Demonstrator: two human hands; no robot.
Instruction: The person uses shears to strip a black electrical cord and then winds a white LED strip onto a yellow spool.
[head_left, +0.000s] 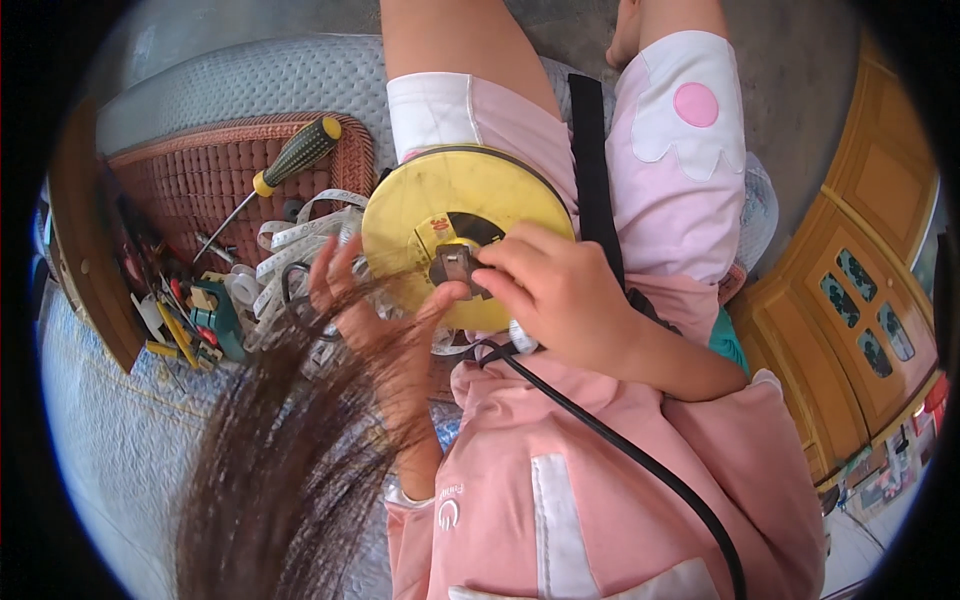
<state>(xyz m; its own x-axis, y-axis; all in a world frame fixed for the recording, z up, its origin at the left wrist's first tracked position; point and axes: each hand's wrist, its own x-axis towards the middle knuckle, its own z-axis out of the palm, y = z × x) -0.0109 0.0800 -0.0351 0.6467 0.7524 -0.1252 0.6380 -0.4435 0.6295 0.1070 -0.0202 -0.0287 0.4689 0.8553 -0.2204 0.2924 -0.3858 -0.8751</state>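
A round yellow tape reel [400, 215] rests on the person's lap. The right hand [565, 285] pinches the small dark metal bracket [458, 264] at its hub; the left hand [378, 320] is spread, thumb at the bracket's lower edge. Left of the reel, a black-and-yellow-handled screwdriver [300, 158] lies on a reddish-brown beaded mat [200, 165].

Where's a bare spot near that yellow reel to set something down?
Bare: the padded cover above the brown mat, beside the left thigh; the blue cloth below the tool pile, left of the hair. Crowded: around screwdriver and white tape coils; at the yellow reel, flanked by left hand and right hand.
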